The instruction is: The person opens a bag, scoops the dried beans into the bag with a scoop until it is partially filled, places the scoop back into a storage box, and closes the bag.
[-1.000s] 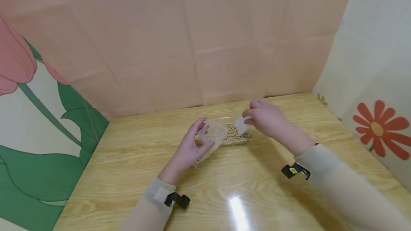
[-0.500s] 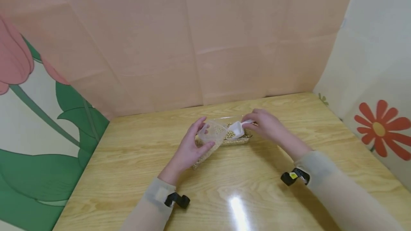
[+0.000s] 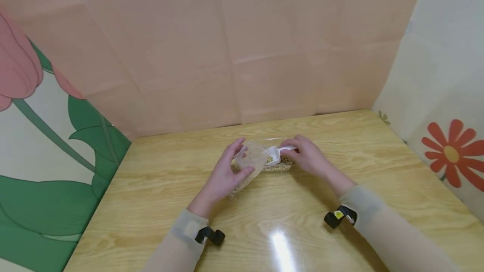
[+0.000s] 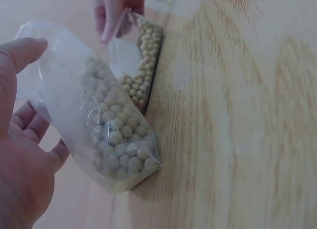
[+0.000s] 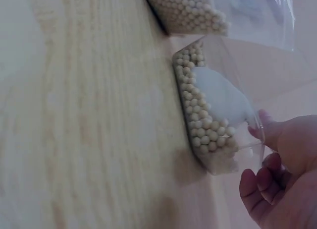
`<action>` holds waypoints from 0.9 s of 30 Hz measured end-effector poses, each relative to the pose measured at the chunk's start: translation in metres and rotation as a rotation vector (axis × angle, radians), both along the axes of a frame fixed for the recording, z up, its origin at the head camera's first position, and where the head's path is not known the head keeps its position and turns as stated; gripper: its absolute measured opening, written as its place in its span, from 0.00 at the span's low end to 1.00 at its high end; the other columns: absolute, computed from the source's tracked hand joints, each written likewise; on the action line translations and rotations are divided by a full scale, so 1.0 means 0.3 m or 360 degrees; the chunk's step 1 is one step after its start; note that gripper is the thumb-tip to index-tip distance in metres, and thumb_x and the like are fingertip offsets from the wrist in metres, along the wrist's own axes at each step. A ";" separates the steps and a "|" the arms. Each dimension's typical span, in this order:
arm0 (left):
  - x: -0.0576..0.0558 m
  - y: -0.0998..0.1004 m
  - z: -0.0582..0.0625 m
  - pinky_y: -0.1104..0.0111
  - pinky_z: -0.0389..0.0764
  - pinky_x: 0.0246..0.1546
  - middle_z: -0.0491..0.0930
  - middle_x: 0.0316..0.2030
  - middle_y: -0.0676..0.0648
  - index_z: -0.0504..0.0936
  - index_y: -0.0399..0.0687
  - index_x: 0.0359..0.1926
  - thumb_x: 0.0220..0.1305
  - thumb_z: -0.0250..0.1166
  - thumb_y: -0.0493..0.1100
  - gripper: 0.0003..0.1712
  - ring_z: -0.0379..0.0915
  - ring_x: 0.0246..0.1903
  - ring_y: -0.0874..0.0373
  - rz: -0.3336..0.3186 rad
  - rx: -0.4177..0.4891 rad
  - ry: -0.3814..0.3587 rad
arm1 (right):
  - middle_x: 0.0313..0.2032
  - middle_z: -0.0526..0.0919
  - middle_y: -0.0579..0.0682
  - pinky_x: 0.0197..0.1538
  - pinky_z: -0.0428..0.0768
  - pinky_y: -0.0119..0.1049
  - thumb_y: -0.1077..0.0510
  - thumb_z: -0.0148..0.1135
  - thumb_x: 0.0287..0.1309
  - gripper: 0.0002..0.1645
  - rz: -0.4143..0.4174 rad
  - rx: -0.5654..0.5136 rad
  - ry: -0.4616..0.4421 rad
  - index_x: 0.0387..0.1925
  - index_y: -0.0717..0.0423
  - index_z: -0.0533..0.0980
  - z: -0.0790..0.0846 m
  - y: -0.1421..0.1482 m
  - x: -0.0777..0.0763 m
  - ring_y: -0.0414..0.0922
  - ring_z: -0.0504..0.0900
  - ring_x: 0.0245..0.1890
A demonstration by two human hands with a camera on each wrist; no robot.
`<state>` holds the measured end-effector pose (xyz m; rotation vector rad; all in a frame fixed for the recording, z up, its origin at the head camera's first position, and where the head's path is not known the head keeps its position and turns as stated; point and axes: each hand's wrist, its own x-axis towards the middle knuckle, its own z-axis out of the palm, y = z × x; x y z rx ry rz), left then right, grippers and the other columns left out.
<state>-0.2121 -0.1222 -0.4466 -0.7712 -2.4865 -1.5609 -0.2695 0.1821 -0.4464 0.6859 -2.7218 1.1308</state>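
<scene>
My left hand [image 3: 224, 173] holds a clear plastic bag [image 4: 74, 110], thumb and fingers curved round its mouth. Pale round beads [image 4: 119, 125] fill the lower part of the bag, whose bottom rests on the table. Just beyond the bag stands a clear rectangular box [image 5: 218, 162] with more beads [image 5: 195, 107] in it. In the head view, my right hand [image 3: 308, 156] pinches the handle of a small white scoop [image 3: 274, 154]. The scoop's bowl lies inside the box, among the beads and beside the bag's open mouth. Some beads show in the bowl.
The wood-grain table [image 3: 159, 188] runs back to a pink sheet-covered wall [image 3: 181, 74]. A white panel with a red flower [image 3: 451, 154] borders the right side; a tulip-patterned panel [image 3: 34, 137] borders the left.
My right hand has come down and left, swinging the scoop from steep to nearly level, with its bowl now closer to the bag. The left hand and bag have stayed about where they were.
</scene>
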 end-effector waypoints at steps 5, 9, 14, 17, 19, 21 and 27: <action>0.000 0.005 0.005 0.44 0.74 0.73 0.69 0.76 0.45 0.57 0.59 0.88 0.74 0.76 0.41 0.51 0.66 0.76 0.47 -0.0004 0.0007 0.0003 | 0.41 0.80 0.53 0.49 0.81 0.45 0.54 0.70 0.78 0.15 -0.0068 -0.0121 -0.0105 0.57 0.57 0.89 -0.023 0.002 0.010 0.50 0.81 0.44; -0.002 0.006 0.007 0.45 0.74 0.72 0.71 0.73 0.40 0.57 0.58 0.88 0.74 0.76 0.40 0.52 0.68 0.74 0.44 -0.0034 0.0018 0.0012 | 0.44 0.82 0.54 0.53 0.82 0.45 0.55 0.70 0.77 0.15 -0.0116 -0.0221 -0.0164 0.57 0.58 0.88 -0.036 0.000 0.013 0.50 0.82 0.47; -0.002 0.005 0.006 0.48 0.80 0.62 0.71 0.67 0.33 0.56 0.55 0.88 0.74 0.75 0.37 0.52 0.71 0.69 0.43 -0.0059 0.0014 0.0029 | 0.50 0.85 0.59 0.58 0.81 0.49 0.55 0.69 0.78 0.17 -0.0143 -0.0326 -0.0221 0.59 0.61 0.87 -0.046 0.000 0.016 0.54 0.83 0.52; -0.002 0.004 0.006 0.50 0.83 0.52 0.71 0.66 0.33 0.57 0.55 0.88 0.73 0.75 0.36 0.52 0.71 0.66 0.45 -0.0063 0.0013 0.0032 | 0.54 0.85 0.62 0.62 0.80 0.51 0.55 0.68 0.79 0.18 -0.0165 -0.0366 -0.0246 0.61 0.62 0.86 -0.052 0.004 0.017 0.57 0.84 0.55; -0.002 0.004 0.005 0.51 0.84 0.49 0.71 0.67 0.34 0.57 0.54 0.88 0.73 0.75 0.36 0.52 0.71 0.65 0.47 -0.0064 0.0014 0.0031 | 0.57 0.85 0.63 0.63 0.80 0.52 0.55 0.68 0.79 0.20 -0.0181 -0.0393 -0.0263 0.63 0.62 0.85 -0.049 0.008 0.021 0.58 0.84 0.57; -0.003 0.005 0.006 0.51 0.84 0.49 0.71 0.67 0.34 0.57 0.55 0.88 0.73 0.75 0.36 0.52 0.71 0.65 0.48 -0.0062 0.0015 0.0031 | 0.58 0.86 0.64 0.62 0.81 0.50 0.54 0.68 0.80 0.21 -0.0205 -0.0415 -0.0269 0.64 0.63 0.84 -0.046 0.010 0.026 0.59 0.85 0.58; 0.001 0.005 0.008 0.50 0.84 0.50 0.70 0.67 0.34 0.56 0.54 0.88 0.74 0.75 0.35 0.52 0.71 0.64 0.48 -0.0066 0.0021 0.0024 | 0.61 0.85 0.64 0.56 0.82 0.41 0.50 0.66 0.81 0.26 -0.0267 -0.0517 -0.0375 0.68 0.62 0.82 -0.030 0.018 0.036 0.56 0.84 0.57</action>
